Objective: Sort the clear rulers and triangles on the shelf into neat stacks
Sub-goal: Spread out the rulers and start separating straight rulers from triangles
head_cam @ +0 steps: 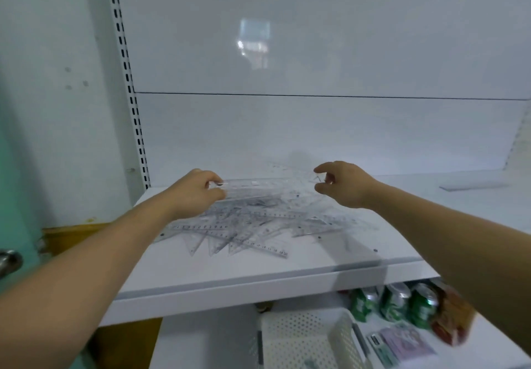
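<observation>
A loose heap of clear rulers and triangles (253, 225) lies scattered on the white shelf (287, 271). Above the heap's far side hangs one clear straight ruler (267, 182), held level. My left hand (195, 193) pinches its left end between thumb and fingers. My right hand (342, 183) is at its right end, thumb and forefinger curled around the clear edge there; the exact contact is hard to make out through the clear plastic.
The shelf's white back panel (316, 52) rises behind the heap, with a slotted upright (130, 87) at the left. Below the shelf sit a white perforated basket (304, 340), green cans (396, 302) and packets. A flat white piece (474, 183) lies at the far right.
</observation>
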### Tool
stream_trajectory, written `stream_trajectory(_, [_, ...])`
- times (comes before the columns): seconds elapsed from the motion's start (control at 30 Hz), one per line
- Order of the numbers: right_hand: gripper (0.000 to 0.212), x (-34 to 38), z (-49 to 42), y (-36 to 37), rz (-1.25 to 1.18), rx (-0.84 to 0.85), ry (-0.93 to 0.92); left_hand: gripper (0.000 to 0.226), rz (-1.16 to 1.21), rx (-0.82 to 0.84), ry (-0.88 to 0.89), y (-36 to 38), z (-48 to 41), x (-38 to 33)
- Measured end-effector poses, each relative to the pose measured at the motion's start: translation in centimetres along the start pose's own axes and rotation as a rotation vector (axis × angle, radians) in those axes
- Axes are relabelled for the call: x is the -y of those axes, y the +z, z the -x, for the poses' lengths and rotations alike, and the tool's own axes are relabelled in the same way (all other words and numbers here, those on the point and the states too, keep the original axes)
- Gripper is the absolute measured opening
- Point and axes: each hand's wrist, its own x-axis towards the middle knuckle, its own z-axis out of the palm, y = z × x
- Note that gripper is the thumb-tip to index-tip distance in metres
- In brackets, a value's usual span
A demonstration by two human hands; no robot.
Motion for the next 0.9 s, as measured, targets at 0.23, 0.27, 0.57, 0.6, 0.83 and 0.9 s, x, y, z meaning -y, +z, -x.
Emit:
stream_trajectory(0.23, [0.041,-10.6,6.6,-6.7,0.017,-0.096,0.084,0.035,0.068,-0.014,0.16,6.8,-0.5,-12.2])
stream_trajectory(0.27, [0.042,-12.5,7.8,-7.8,0.032,-0.099,0.109,0.036,0.073,0.001,0.171,8.3,-0.6,-14.3])
stream_trajectory(0.57, [0.044,-28.2,18.7,-15.6,0.236,-0.127,0.318,0.042,-0.04,0.168,0.338,20.7,-2.9,-31.5])
stream_trajectory(0.6, [0.043,-29.6,19.4,-16.3,0.252,-0.137,0.335,0.042,-0.057,0.175,0.349,21.8,-3.5,-33.0])
stream_trajectory(0.83, [0.043,-37.4,20.1,-17.6,0.232,-0.164,0.417,0.032,-0.135,0.207,0.349,27.3,-8.7,-38.6])
stream_trajectory(0.9, [0.043,-39.3,18.8,-17.6,0.223,-0.154,0.425,0.035,-0.187,0.23,0.33,28.4,-10.6,-39.0])
